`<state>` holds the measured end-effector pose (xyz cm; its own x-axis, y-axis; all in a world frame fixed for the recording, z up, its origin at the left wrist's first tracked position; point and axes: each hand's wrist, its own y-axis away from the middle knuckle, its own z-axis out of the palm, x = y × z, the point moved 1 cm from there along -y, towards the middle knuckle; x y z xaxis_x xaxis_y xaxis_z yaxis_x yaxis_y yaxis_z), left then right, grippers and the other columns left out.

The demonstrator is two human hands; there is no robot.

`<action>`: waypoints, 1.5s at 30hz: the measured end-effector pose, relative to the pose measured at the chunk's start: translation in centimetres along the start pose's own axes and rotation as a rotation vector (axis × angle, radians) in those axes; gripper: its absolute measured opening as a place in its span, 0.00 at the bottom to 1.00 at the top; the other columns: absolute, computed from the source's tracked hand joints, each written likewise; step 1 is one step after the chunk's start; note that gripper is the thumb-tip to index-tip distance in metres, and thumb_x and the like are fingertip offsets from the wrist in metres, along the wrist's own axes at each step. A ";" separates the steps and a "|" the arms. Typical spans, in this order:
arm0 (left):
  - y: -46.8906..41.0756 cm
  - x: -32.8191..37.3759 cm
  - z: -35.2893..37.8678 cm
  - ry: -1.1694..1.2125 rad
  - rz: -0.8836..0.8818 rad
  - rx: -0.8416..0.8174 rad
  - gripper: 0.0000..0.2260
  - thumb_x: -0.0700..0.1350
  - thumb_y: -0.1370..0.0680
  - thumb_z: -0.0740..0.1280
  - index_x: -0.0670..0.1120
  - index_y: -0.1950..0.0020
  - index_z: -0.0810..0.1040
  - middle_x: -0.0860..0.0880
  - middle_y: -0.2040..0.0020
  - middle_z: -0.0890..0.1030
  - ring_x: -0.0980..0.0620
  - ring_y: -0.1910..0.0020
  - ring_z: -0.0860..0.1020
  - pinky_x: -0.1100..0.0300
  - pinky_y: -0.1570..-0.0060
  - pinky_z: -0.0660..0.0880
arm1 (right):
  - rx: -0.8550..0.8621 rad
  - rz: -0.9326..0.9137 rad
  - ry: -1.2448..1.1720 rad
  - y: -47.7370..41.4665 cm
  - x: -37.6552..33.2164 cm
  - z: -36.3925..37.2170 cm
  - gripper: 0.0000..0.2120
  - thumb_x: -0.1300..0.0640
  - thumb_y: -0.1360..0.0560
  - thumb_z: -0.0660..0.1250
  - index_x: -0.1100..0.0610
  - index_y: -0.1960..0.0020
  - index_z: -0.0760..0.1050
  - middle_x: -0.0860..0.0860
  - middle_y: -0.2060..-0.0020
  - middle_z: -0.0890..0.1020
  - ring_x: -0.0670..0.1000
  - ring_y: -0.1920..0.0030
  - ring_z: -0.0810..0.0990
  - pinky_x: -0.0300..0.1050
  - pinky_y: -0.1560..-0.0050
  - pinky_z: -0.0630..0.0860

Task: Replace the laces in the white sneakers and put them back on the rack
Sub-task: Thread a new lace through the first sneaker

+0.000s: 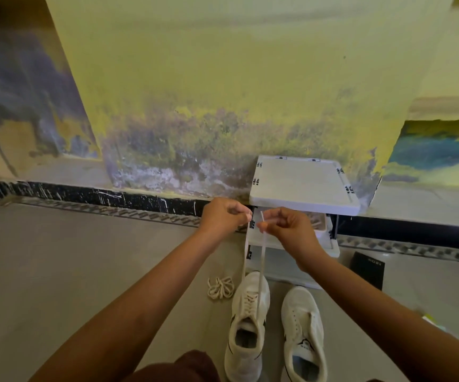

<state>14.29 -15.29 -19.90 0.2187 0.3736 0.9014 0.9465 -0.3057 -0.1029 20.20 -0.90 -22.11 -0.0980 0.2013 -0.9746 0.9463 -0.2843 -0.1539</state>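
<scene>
Two white sneakers stand side by side on the floor, toes toward the wall. The left sneaker [246, 326] has a white lace [260, 268] threaded through its eyelets; both lace ends run taut up to my hands. My left hand [223, 216] pinches one end and my right hand [286, 227] pinches the other, both raised in front of the rack. The right sneaker [302, 332] shows bare eyelets with no lace. A loose bundle of off-white lace [221, 287] lies on the floor left of the left sneaker's toe.
A white plastic shoe rack [302, 188] stands against the stained yellow wall just behind my hands, with lower shelves below. A black box [368, 272] lies on the floor right of it. A dark red garment [187, 368] shows at the bottom edge.
</scene>
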 end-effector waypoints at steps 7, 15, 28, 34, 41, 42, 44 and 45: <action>0.3 1.1 0.4 -0.011 0.052 0.004 0.04 0.38 0.28 0.72 0.47 0.60 0.81 0.47 0.62 0.82 0.53 0.63 0.81 0.61 0.59 0.78 | 0.034 0.015 -0.043 -0.2 -0.5 0.5 0.02 0.65 0.27 0.69 0.61 0.57 0.80 0.55 0.66 0.80 0.48 0.65 0.77 0.38 0.61 0.76; 0.2 1.2 0.6 0.012 0.046 -0.012 0.05 0.37 0.28 0.72 0.47 0.59 0.81 0.45 0.61 0.82 0.51 0.60 0.80 0.59 0.57 0.78 | 0.035 0.041 -0.099 0.1 -0.5 0.7 0.01 0.64 0.27 0.69 0.62 0.57 0.80 0.56 0.65 0.80 0.47 0.66 0.76 0.38 0.61 0.76; -0.3 -4.9 3.5 0.192 -0.096 -0.177 0.04 0.38 0.20 0.61 0.44 0.52 0.75 0.46 0.62 0.78 0.59 0.71 0.77 0.67 0.69 0.75 | -0.037 0.201 -0.237 1.4 5.4 0.9 0.04 0.65 0.23 0.62 0.65 0.50 0.75 0.54 0.64 0.79 0.44 0.70 0.76 0.34 0.67 0.75; 0.0 -9.5 6.1 0.254 -0.275 -0.197 0.10 0.33 0.21 0.60 0.45 0.50 0.77 0.49 0.56 0.80 0.55 0.61 0.77 0.65 0.61 0.77 | -0.046 0.366 -0.257 1.9 8.5 1.9 0.06 0.69 0.24 0.62 0.63 0.49 0.76 0.54 0.64 0.78 0.47 0.66 0.73 0.33 0.66 0.73; 0.9 -11.8 6.9 0.306 -0.285 -0.113 0.09 0.34 0.24 0.65 0.48 0.56 0.80 0.52 0.66 0.80 0.62 0.72 0.76 0.68 0.69 0.74 | -0.039 0.457 -0.277 2.6 9.7 2.3 0.05 0.69 0.25 0.64 0.65 0.51 0.77 0.52 0.68 0.77 0.45 0.68 0.74 0.30 0.68 0.74; 1.0 -12.1 7.0 0.315 -0.297 -0.099 0.09 0.34 0.24 0.67 0.48 0.56 0.79 0.52 0.66 0.80 0.62 0.73 0.76 0.68 0.70 0.73 | -0.048 0.478 -0.287 2.6 9.8 2.2 0.06 0.68 0.26 0.65 0.65 0.50 0.77 0.53 0.68 0.78 0.45 0.69 0.75 0.31 0.68 0.74; 1.4 -12.4 7.0 0.333 -0.330 -0.060 0.08 0.34 0.26 0.68 0.47 0.57 0.78 0.51 0.69 0.79 0.59 0.73 0.76 0.67 0.72 0.72 | -0.026 0.538 -0.308 2.8 10.1 2.2 0.07 0.68 0.27 0.68 0.62 0.50 0.76 0.54 0.67 0.79 0.47 0.70 0.76 0.33 0.69 0.76; 1.8 -12.6 7.1 0.339 -0.344 -0.043 0.08 0.33 0.27 0.68 0.46 0.58 0.77 0.52 0.71 0.79 0.58 0.74 0.75 0.67 0.73 0.72 | -0.014 0.573 -0.311 2.9 10.2 2.2 0.09 0.67 0.28 0.69 0.60 0.49 0.74 0.55 0.66 0.79 0.48 0.69 0.77 0.34 0.69 0.77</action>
<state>14.87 -14.34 -34.42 -0.2019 0.1551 0.9671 0.9380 -0.2534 0.2364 21.29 -1.75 -32.91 0.3405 -0.2592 -0.9038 0.8791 -0.2531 0.4038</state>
